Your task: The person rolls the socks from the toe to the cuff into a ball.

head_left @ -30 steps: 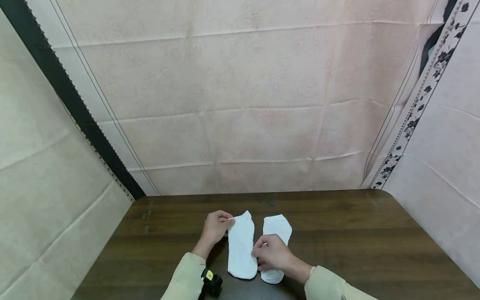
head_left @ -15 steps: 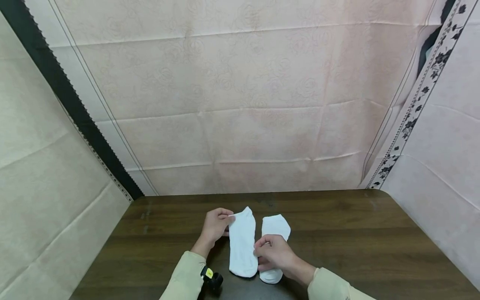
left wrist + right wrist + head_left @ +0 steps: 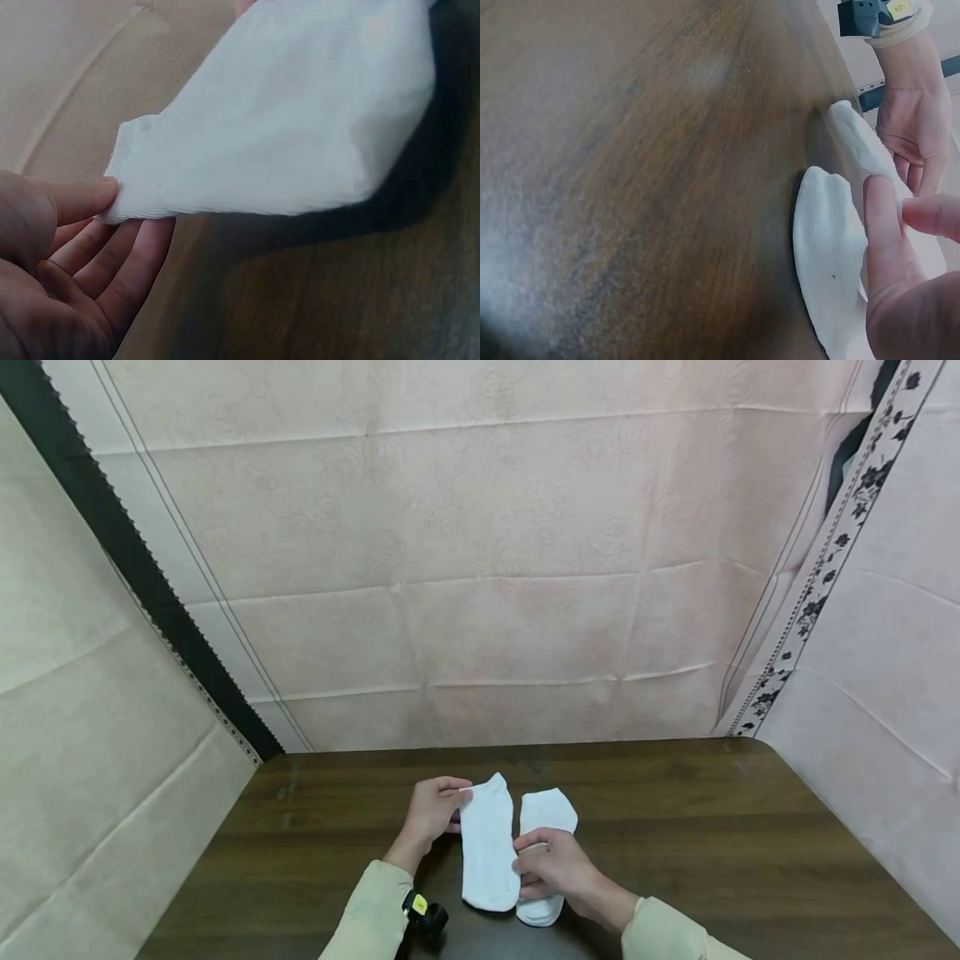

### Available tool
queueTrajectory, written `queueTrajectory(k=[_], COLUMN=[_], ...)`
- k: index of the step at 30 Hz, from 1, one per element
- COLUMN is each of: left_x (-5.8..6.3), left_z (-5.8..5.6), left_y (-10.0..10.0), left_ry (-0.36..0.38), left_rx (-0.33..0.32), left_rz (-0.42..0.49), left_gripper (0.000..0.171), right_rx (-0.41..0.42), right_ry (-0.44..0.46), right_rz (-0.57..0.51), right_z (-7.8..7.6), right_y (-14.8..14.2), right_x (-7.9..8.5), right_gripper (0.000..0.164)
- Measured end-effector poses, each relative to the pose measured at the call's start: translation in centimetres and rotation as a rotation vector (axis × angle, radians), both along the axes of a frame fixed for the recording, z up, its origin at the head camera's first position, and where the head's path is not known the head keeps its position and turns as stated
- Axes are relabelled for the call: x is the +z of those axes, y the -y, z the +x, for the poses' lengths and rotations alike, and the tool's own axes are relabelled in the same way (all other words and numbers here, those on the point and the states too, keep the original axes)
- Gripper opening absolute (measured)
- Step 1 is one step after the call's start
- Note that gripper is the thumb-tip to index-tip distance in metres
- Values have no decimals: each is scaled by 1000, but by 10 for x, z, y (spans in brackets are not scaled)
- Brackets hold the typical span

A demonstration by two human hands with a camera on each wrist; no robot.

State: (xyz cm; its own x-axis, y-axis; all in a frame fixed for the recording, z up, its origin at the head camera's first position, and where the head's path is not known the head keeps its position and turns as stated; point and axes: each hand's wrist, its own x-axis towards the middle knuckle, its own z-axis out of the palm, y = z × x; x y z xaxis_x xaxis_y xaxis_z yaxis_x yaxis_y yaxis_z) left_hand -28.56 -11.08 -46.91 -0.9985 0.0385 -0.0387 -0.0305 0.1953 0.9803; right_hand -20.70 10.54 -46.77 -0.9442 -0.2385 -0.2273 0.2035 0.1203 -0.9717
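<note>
Two white socks lie side by side near the table's front. My left hand pinches the upper left corner of the left sock between thumb and fingers. In the left wrist view that sock is held flat and raised off the wood, a dark shadow beneath it. My right hand pinches the same sock's right edge with thumb and forefinger. Below the right hand lies the second sock, its middle partly covered by that hand. A small dark mark shows on this sock in the right wrist view.
The brown wooden table extends to both sides and behind the socks. Pale cloth hangs behind it and along both sides. A black wrist camera sits on the left wrist, close to the left sock's lower end.
Both hands and the left sock have shifted slightly right, and its top has risen a little. The grips stay the same. The second sock has barely moved.
</note>
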Motion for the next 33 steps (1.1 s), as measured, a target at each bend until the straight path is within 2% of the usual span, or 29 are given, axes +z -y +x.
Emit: queueTrajectory(k=[10, 19, 33], left_x=[-1, 2, -2], left_z=[0, 0, -4], left_y=[-5, -16, -32], left_ry=[-10, 1, 4], left_rx=[-18, -54, -112], left_rz=[45, 59, 112], left_gripper=[23, 26, 27], right_rx=[9, -14, -25], right_ry=[-7, 8, 53], right_rz=[-79, -68, -90], right_z=[3, 6, 13], right_y=[-9, -19, -33], right_x=[1, 1, 2], right_gripper=[31, 33, 36])
